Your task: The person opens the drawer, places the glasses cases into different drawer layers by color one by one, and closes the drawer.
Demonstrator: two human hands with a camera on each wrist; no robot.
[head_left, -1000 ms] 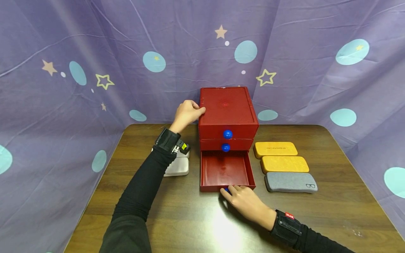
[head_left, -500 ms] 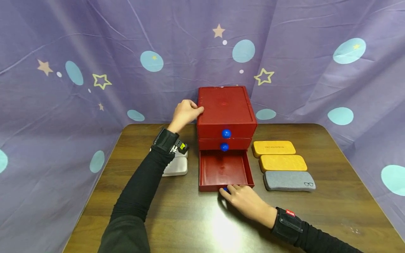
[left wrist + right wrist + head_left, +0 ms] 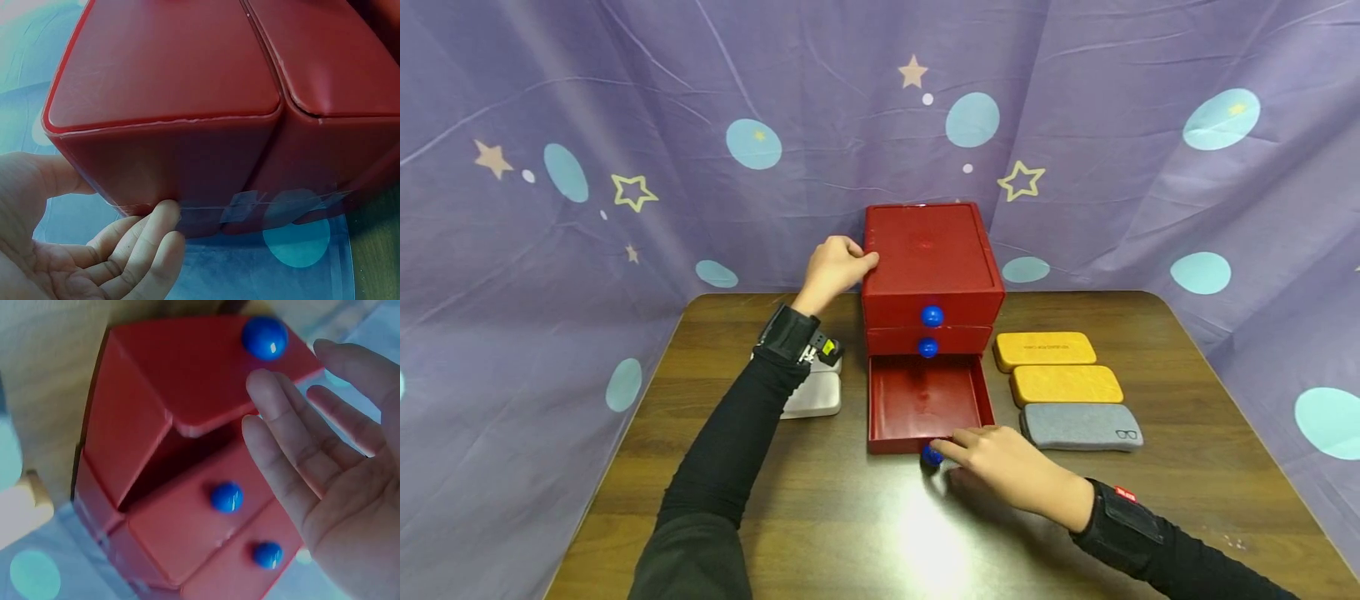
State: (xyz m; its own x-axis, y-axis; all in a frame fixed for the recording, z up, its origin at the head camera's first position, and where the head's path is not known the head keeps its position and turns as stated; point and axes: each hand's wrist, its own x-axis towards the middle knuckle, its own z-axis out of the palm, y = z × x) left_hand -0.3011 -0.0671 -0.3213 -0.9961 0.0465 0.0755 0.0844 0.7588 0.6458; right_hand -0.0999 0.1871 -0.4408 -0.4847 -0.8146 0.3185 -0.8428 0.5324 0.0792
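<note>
A red three-drawer cabinet (image 3: 932, 265) stands at the back middle of the brown table (image 3: 820, 517). Its bottom drawer (image 3: 925, 404) is pulled out and looks empty. My left hand (image 3: 842, 258) holds the cabinet's top left corner; in the left wrist view the fingers (image 3: 147, 240) lie curled against its side wall (image 3: 187, 162). My right hand (image 3: 970, 446) lies in front of the drawer, fingers straight, fingertips just right of the drawer's blue knob (image 3: 932, 455). In the right wrist view the right hand (image 3: 312, 425) is spread beside the free knob (image 3: 265, 336).
Right of the drawer lie two yellow cases (image 3: 1043, 351) (image 3: 1066, 384) and a grey case (image 3: 1081, 427) in a row. A white case (image 3: 812, 394) sits left of the cabinet, partly under my left forearm. A purple curtain (image 3: 625, 125) hangs behind the table.
My right hand has let go of the bottom drawer's knob and drawn slightly right, so the knob now shows. The drawer stays out. The left hand has not moved.
</note>
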